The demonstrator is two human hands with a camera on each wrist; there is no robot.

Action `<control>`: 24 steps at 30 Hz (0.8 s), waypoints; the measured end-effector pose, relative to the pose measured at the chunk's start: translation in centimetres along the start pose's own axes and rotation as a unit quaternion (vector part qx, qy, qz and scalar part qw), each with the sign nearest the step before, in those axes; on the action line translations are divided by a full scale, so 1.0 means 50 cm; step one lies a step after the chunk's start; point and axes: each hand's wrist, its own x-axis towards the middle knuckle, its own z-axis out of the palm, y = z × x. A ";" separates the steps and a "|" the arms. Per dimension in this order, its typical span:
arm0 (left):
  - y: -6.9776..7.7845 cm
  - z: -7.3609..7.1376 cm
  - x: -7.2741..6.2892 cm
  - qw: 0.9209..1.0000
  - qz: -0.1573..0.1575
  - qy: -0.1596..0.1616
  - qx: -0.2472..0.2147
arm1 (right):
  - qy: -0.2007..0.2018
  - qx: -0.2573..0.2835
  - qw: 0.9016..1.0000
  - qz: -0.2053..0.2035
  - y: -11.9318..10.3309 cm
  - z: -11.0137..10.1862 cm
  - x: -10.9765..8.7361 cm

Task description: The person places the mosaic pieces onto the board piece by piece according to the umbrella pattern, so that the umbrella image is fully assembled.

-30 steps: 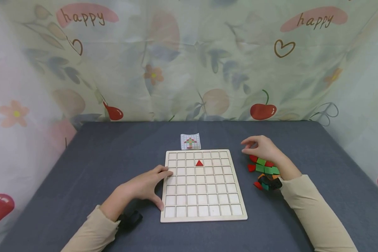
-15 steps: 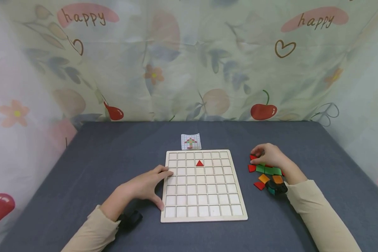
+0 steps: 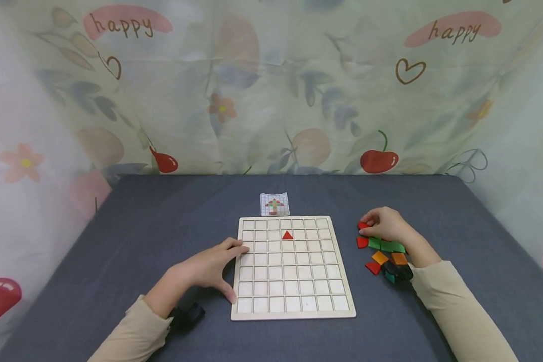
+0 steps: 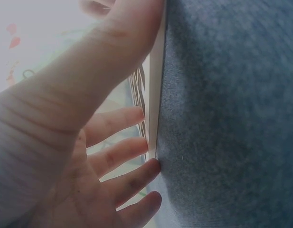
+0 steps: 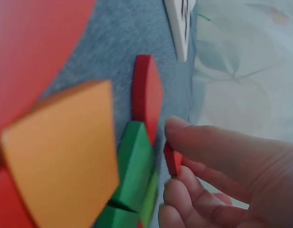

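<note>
In the head view, a wooden grid board lies flat with one red triangle tile in an upper cell. My left hand rests against its left side, thumb at the near corner and fingers spread. The left wrist view shows the fingertips right at the board's edge. Over a heap of tiles to the right of the board is my right hand. Its thumb and fingers pinch a small red tile, seen in the right wrist view, close beside other red and green tiles.
A small pattern card with a coloured arrow-like figure lies just behind the board. Orange tiles and a red tile lie near the right wrist. A patterned cloth hangs along the table's far edge.
My right hand has come down and slightly right onto the tiles, and its fingers have closed on a red tile. The left hand and the board stay as they were.
</note>
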 end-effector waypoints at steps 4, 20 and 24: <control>0.001 -0.001 0.000 1.000 0.002 0.000 0.001 | 0.017 0.011 1.000 -0.018 -0.008 0.000 -0.004; -0.001 0.000 -0.001 1.000 0.002 0.000 -0.002 | 0.011 0.067 0.996 -0.063 -0.074 0.023 -0.021; 0.000 0.000 0.000 1.000 -0.001 -0.001 -0.003 | -0.004 0.092 0.993 -0.074 -0.088 0.030 -0.023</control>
